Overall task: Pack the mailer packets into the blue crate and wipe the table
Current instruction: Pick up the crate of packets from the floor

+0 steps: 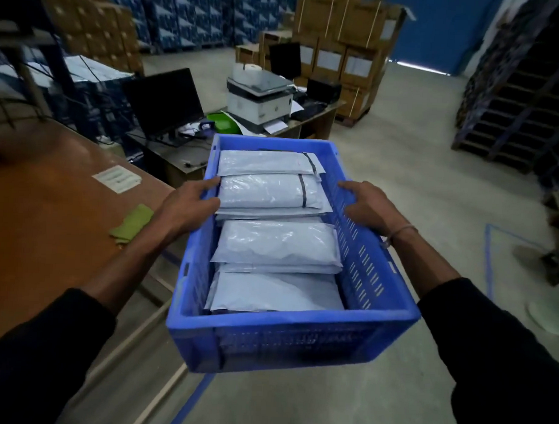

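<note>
Blue crate [298, 334] held off the table [47, 227], full of mailer packets [276, 243].
L hand [189, 204] & R hand [368, 209] each clamp a long rim; green cloth [132, 223] near table's edge.

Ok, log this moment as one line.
left hand grips crate side | right hand grips other side | blue crate carried, off table | mailer packets inside | green cloth on table

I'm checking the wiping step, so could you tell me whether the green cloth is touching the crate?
Apart. The head view shows the cloth lying on the table, with the left forearm and bare tabletop between it and the crate.
</note>
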The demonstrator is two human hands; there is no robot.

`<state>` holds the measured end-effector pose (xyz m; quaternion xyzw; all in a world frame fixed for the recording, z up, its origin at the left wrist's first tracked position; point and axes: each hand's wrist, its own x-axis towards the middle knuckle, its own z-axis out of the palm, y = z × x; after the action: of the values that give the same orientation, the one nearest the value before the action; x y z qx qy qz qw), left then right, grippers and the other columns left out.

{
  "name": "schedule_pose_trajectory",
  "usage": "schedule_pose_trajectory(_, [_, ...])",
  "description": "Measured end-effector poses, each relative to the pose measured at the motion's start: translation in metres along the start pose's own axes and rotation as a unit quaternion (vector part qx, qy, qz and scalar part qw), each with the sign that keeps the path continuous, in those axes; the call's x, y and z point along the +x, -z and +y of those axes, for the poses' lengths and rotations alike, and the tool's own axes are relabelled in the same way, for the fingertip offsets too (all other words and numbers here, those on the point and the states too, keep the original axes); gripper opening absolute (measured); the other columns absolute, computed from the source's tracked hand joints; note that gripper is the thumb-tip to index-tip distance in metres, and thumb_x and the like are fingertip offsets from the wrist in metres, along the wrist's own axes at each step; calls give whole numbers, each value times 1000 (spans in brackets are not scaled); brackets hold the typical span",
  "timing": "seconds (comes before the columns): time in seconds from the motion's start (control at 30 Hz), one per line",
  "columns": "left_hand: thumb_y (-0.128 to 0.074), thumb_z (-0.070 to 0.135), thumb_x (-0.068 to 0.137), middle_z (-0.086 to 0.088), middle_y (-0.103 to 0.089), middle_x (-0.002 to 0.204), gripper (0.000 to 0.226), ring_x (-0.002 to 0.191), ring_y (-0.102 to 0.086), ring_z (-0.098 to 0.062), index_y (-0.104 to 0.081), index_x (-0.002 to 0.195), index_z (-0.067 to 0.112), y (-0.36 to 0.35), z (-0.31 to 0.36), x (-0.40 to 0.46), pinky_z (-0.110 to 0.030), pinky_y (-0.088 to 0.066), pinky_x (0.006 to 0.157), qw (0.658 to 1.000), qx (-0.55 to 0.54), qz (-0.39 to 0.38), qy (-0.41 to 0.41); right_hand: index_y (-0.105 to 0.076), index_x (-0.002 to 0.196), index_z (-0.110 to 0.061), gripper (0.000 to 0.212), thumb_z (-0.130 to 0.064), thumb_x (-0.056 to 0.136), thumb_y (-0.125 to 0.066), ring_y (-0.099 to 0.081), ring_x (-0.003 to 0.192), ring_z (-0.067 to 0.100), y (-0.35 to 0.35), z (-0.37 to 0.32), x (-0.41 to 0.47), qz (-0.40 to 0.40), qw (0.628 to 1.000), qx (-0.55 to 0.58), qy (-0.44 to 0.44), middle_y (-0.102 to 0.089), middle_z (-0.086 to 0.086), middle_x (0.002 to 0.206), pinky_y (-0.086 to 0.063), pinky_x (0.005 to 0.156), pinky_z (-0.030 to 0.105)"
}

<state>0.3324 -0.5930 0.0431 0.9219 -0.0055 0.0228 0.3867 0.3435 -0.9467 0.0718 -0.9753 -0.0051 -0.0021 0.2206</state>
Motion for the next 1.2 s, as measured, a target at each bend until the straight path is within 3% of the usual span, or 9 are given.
schedule_pose_trajectory(0.13, [-52, 42, 63, 1, -61, 142, 85, 125, -60, -21, -57, 146, 22, 59, -5, -24, -37, -49, 100, 999, -33, 31, 5, -51, 146, -22, 63, -5, 86, -59, -55, 125, 31, 12, -55, -4, 22, 999, 31, 23, -54, 14, 143, -40, 93, 24])
schedule_pose_trajectory(0.3, [-61, 25, 83, -14, -64, 115, 61, 90, -57, -23, -58, 143, 17, 117, -26, -56, -37, -48, 83, 997, -39, 60, 24, -56, 143, -21, 62, -4, 83, -60, -60, 118, 29, 6, -120, -4, 11, 996, 56, 65, -60, 12, 137, -41, 87, 24])
schedule_pose_trajectory(0.47, [-63, 23, 88, -20, -62, 135, 61, 96, -62, -31, -54, 148, 19, 171, -68, -94, -42, -52, 86, 992, -27, 106, 59, -58, 141, -22, 62, -2, 83, -59, -61, 118, 27, -18, -187, -10, -18, 990, 77, 116, -60, 7, 138, -44, 90, 25])
schedule_pose_trajectory(0.57, [-63, 25, 82, -15, -60, 139, 66, 116, -63, -31, -56, 147, 16, 197, -92, -115, -41, -51, 96, 988, -30, 134, 76, -58, 140, -25, 62, -3, 83, -59, -62, 113, 26, -35, -225, -10, -32, 985, 88, 142, -60, 5, 136, -52, 92, 33])
schedule_pose_trajectory(0.67, [-61, 5, 89, -10, -62, 114, 49, 102, -61, -25, -63, 138, 11, 219, -110, -136, -33, -47, 87, 981, -21, 165, 97, -59, 140, -23, 61, 0, 83, -58, -64, 104, 25, -54, -267, -7, -52, 978, 104, 176, -62, 7, 133, -56, 91, 39])
schedule_pose_trajectory(0.77, [-61, 9, 86, -4, -62, 106, 44, 102, -65, -25, -69, 129, 6, 238, -128, -150, -35, -50, 86, 974, -15, 197, 113, -59, 140, -21, 61, 1, 84, -58, -63, 104, 21, -76, -303, 5, -79, 969, 114, 206, -63, 5, 127, -52, 85, 30])
schedule_pose_trajectory(0.93, [-61, 7, 91, -13, -59, 144, 53, 128, -58, -28, -57, 144, 8, 264, -166, -154, -33, -45, 98, 957, 8, 236, 169, -60, 139, -18, 59, 3, 84, -58, -68, 99, 27, -115, -353, 38, -125, 950, 142, 249, -68, 11, 119, -56, 83, 36])
schedule_pose_trajectory(1.1, [-60, 6, 93, -15, -53, 149, 55, 130, -56, -31, -53, 148, 8, 275, -198, -144, -34, -44, 98, 938, 18, 274, 210, -60, 138, -18, 60, 4, 82, -58, -61, 86, 18, -153, -398, 81, -163, 928, 145, 303, -65, 4, 109, -48, 70, 24])
schedule_pose_trajectory(1.2, [-56, 0, 94, -17, -54, 148, 52, 132, -54, -34, -54, 146, 5, 276, -211, -136, -34, -43, 98, 928, 23, 288, 234, -60, 137, -18, 60, 5, 81, -58, -68, 89, 33, -174, -422, 111, -196, 911, 149, 332, -68, 16, 116, -57, 74, 39])
